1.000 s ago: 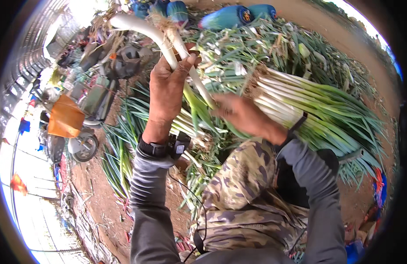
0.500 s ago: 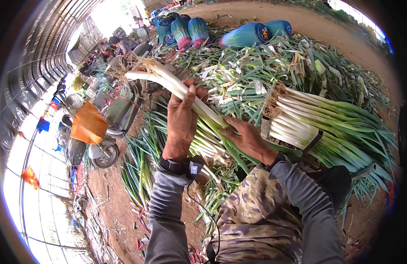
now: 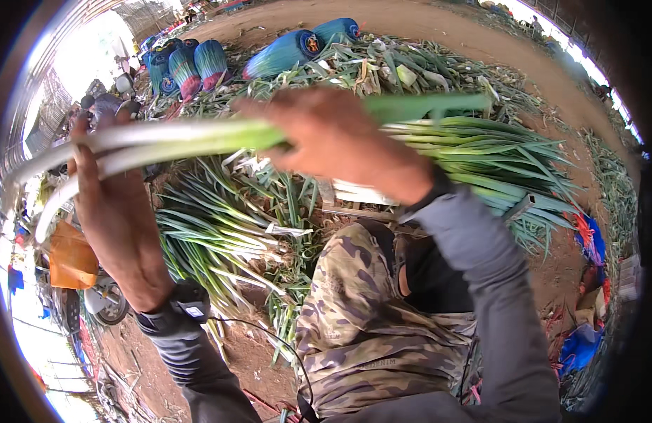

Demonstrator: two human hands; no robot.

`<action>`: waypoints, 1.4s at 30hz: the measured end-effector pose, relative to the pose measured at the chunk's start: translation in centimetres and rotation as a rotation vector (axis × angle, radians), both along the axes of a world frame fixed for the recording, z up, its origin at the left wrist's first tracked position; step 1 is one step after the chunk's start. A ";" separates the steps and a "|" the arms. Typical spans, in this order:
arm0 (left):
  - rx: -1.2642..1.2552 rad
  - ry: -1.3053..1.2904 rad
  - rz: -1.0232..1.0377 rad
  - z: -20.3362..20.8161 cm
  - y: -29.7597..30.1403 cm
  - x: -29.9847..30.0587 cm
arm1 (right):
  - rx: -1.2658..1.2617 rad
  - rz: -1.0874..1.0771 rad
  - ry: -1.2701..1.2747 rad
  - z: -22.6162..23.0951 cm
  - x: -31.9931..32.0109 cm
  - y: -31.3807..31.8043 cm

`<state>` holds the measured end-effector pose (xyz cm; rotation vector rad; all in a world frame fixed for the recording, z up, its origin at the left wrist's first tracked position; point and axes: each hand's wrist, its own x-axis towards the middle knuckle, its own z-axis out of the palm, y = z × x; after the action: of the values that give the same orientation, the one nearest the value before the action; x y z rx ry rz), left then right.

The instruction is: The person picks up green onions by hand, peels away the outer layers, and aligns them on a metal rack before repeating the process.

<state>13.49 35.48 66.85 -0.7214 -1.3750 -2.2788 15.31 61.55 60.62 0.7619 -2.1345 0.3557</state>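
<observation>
A few long green onions (image 3: 192, 137) lie sideways in front of me, their white ends to the left and green leaves to the right. My right hand (image 3: 333, 144), blurred by motion, is closed round them where white turns green. Under the white ends, my left hand (image 3: 121, 218) is raised with fingers stretched out and apart, close to or touching the stalks. Behind my right hand, a neat bundle of green onions (image 3: 474, 151) rests on a low rack (image 3: 519, 208); my forearm hides part of it. Loose green onions (image 3: 213, 225) lie on the ground between my arms.
Cut leaves and trimmings (image 3: 424, 70) are heaped beyond the bundle. Several wrapped blue-green bundles (image 3: 283, 55) stand and lie at the back. To the left is a scooter (image 3: 107, 299) with an orange cover (image 3: 72, 257). Blue plastic (image 3: 579, 345) lies at right.
My left hand has let go of the stalks and opened, moving left. My right hand has lifted them and moved up and left. The view has turned to the right.
</observation>
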 end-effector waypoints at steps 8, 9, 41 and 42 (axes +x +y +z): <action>-0.150 -0.169 -0.483 -4.5 11.6 -4.5 | 0.599 -0.777 -0.267 14.1 9.3 15.8; -0.149 -0.199 -0.530 -5.7 13.8 -5.0 | 0.731 -0.817 -0.107 14.2 9.7 17.7; -0.002 -1.209 -0.723 -29.6 25.0 -10.2 | 0.189 -0.275 -1.107 -14.3 -4.4 37.4; 0.001 -1.215 -0.725 -29.6 25.0 -10.1 | 0.177 -0.284 -1.090 -14.8 -4.3 37.7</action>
<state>3.35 60.50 37.22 0.4080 -1.6953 -3.5563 11.01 99.21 45.80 0.3430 -3.2824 0.4989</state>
